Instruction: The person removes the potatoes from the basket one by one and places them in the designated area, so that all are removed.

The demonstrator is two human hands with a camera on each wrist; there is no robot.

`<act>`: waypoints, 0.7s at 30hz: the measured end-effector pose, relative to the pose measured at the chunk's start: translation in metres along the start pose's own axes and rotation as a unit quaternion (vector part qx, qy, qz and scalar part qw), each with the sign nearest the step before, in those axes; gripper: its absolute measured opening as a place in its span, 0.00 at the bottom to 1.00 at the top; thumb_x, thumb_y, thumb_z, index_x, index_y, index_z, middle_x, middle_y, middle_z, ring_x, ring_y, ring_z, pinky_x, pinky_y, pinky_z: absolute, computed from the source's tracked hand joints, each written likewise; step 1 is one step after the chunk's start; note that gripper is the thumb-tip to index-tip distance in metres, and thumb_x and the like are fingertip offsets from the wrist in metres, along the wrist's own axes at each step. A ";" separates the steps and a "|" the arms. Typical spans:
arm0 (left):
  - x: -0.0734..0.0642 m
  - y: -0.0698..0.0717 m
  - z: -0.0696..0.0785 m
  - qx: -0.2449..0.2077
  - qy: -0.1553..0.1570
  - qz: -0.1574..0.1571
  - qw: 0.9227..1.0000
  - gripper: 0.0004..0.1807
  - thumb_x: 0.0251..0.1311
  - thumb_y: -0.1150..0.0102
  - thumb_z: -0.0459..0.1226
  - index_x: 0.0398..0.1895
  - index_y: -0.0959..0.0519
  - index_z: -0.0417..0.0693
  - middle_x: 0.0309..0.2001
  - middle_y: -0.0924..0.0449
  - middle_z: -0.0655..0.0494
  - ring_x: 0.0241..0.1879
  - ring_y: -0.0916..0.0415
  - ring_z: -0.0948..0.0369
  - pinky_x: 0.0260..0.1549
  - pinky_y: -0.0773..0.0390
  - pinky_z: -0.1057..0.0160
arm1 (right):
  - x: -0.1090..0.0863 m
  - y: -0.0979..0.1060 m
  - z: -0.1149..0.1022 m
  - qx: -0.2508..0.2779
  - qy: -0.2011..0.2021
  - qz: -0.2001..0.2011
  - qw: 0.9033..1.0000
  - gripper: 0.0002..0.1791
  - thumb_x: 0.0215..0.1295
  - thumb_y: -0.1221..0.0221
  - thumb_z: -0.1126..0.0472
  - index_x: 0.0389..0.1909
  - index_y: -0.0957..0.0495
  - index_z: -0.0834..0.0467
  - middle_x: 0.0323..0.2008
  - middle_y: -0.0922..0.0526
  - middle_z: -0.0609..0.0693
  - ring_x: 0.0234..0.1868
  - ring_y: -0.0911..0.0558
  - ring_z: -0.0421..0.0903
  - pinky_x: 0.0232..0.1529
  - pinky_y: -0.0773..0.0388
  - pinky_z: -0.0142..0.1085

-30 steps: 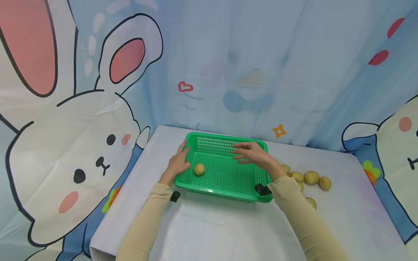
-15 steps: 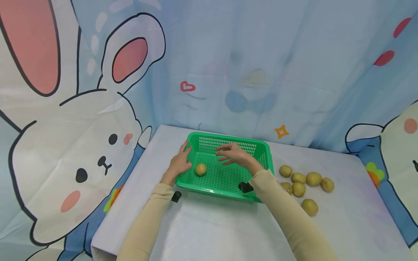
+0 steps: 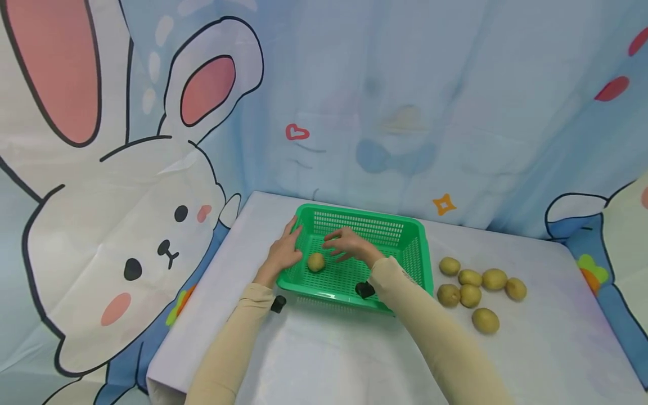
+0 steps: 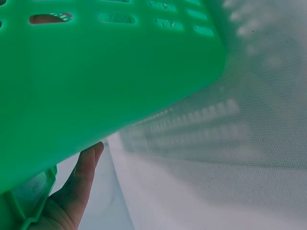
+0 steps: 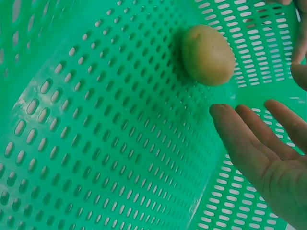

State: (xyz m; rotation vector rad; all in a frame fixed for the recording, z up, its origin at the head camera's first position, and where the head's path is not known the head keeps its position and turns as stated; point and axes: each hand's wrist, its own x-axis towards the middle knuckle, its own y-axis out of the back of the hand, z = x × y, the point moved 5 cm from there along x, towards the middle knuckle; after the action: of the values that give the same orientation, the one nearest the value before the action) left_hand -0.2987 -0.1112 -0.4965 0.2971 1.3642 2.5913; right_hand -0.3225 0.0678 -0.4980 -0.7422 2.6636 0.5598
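Note:
A green plastic basket (image 3: pixel 354 301) with slotted walls stands on the white-covered table. One potato (image 3: pixel 316 262) lies inside it near the left end; the right wrist view shows the same potato (image 5: pixel 208 55) on the perforated floor. My left hand (image 3: pixel 283 253) holds the basket's left rim, thumb on the inner side and fingers outside; in the left wrist view part of that hand (image 4: pixel 72 196) shows against the basket wall. My right hand (image 3: pixel 350 246) is over the basket, just right of the potato and apart from it. Its fingers (image 5: pixel 240 136) are extended, with nothing held.
Several loose potatoes (image 3: pixel 469 296) lie on the table (image 3: pixel 557 337) to the right of the basket. A blue curtain (image 3: pixel 329 84) printed with rabbits hangs behind and beside the table. A black wrist camera (image 3: pixel 364 289) sits below the right hand, over the basket.
My right hand has moved left across the basket, toward the potato inside. The left hand stays at the left rim. The loose potatoes are now uncovered by the right arm.

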 end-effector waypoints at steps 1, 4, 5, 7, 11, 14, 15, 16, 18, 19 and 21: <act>0.000 0.000 0.000 -0.003 0.001 -0.002 1.000 0.43 0.47 0.55 0.29 0.75 0.43 0.34 0.79 0.59 0.49 0.15 0.49 0.63 0.16 0.42 0.65 | 0.001 -0.002 -0.001 -0.002 -0.004 -0.001 1.000 0.28 0.69 0.41 0.60 0.66 0.30 0.66 0.63 0.28 0.66 0.61 0.27 0.67 0.54 0.25 0.55; 0.000 0.000 0.000 -0.006 0.005 -0.007 1.000 0.43 0.47 0.55 0.28 0.75 0.43 0.35 0.79 0.59 0.50 0.15 0.49 0.63 0.16 0.42 0.66 | 0.005 -0.007 -0.001 -0.011 -0.017 -0.012 1.000 0.29 0.68 0.41 0.60 0.67 0.32 0.68 0.61 0.26 0.66 0.60 0.26 0.67 0.55 0.26 0.57; 0.000 -0.001 0.000 -0.007 0.006 -0.008 1.000 0.43 0.48 0.55 0.28 0.75 0.43 0.35 0.79 0.60 0.50 0.15 0.49 0.63 0.16 0.41 0.66 | 0.007 -0.009 -0.001 -0.014 -0.021 -0.016 1.000 0.30 0.68 0.41 0.60 0.67 0.32 0.68 0.60 0.25 0.65 0.60 0.26 0.67 0.55 0.27 0.57; 0.000 -0.001 0.000 -0.008 0.006 -0.009 1.000 0.43 0.48 0.55 0.28 0.75 0.43 0.36 0.79 0.60 0.51 0.15 0.49 0.63 0.15 0.42 0.66 | 0.010 -0.012 -0.001 -0.021 -0.027 -0.025 0.999 0.30 0.67 0.41 0.61 0.67 0.33 0.69 0.59 0.23 0.65 0.59 0.25 0.66 0.55 0.26 0.57; 0.001 -0.001 0.000 -0.007 0.003 -0.010 1.000 0.42 0.50 0.55 0.27 0.75 0.44 0.36 0.80 0.61 0.52 0.13 0.50 0.64 0.14 0.43 0.67 | 0.014 -0.016 -0.002 -0.036 -0.038 -0.028 0.998 0.29 0.66 0.40 0.61 0.66 0.31 0.69 0.58 0.23 0.64 0.57 0.23 0.65 0.52 0.24 0.56; 0.001 0.000 -0.001 -0.007 0.002 -0.008 1.000 0.42 0.51 0.54 0.27 0.75 0.44 0.36 0.80 0.61 0.52 0.13 0.50 0.64 0.14 0.43 0.67 | 0.017 -0.020 -0.004 -0.050 -0.044 -0.024 0.997 0.29 0.66 0.40 0.61 0.65 0.30 0.69 0.61 0.26 0.65 0.57 0.23 0.66 0.51 0.23 0.55; 0.001 0.000 -0.001 -0.008 0.002 -0.007 1.000 0.42 0.50 0.54 0.27 0.75 0.44 0.36 0.80 0.61 0.52 0.13 0.50 0.64 0.14 0.43 0.67 | 0.018 -0.021 -0.003 -0.053 -0.047 -0.023 0.997 0.28 0.66 0.40 0.62 0.65 0.30 0.69 0.62 0.27 0.66 0.57 0.23 0.66 0.50 0.22 0.54; 0.001 0.000 -0.001 -0.008 0.002 -0.006 1.000 0.42 0.50 0.55 0.27 0.75 0.44 0.36 0.79 0.60 0.51 0.13 0.50 0.65 0.14 0.43 0.67 | 0.019 -0.023 -0.003 -0.057 -0.050 -0.022 0.997 0.28 0.67 0.40 0.62 0.65 0.29 0.69 0.62 0.27 0.66 0.57 0.23 0.66 0.50 0.22 0.54; 0.000 0.000 -0.002 -0.009 0.002 -0.005 1.000 0.42 0.50 0.55 0.27 0.75 0.44 0.35 0.79 0.60 0.51 0.13 0.50 0.65 0.14 0.42 0.67 | 0.021 -0.026 -0.001 -0.067 -0.055 -0.018 0.996 0.26 0.67 0.41 0.63 0.64 0.28 0.69 0.62 0.27 0.66 0.56 0.22 0.66 0.48 0.21 0.53; 0.000 0.000 -0.002 -0.010 0.002 -0.005 1.000 0.42 0.50 0.55 0.27 0.75 0.44 0.35 0.79 0.60 0.51 0.13 0.50 0.65 0.14 0.42 0.67 | 0.022 -0.027 0.000 -0.072 -0.056 -0.015 0.996 0.26 0.67 0.41 0.63 0.64 0.28 0.69 0.62 0.27 0.66 0.56 0.22 0.66 0.47 0.20 0.52; 0.001 0.001 -0.002 -0.010 0.002 -0.004 1.000 0.42 0.50 0.55 0.27 0.75 0.44 0.35 0.79 0.60 0.50 0.13 0.50 0.65 0.14 0.42 0.67 | 0.023 -0.029 0.000 -0.077 -0.058 -0.007 0.995 0.24 0.67 0.41 0.64 0.63 0.27 0.69 0.60 0.25 0.66 0.55 0.21 0.66 0.46 0.19 0.52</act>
State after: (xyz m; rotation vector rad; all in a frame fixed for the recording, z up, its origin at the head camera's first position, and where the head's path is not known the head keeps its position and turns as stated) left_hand -0.3000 -0.1129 -0.4971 0.2837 1.3365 2.5983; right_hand -0.3250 0.0358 -0.5156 -0.7456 2.5269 0.7880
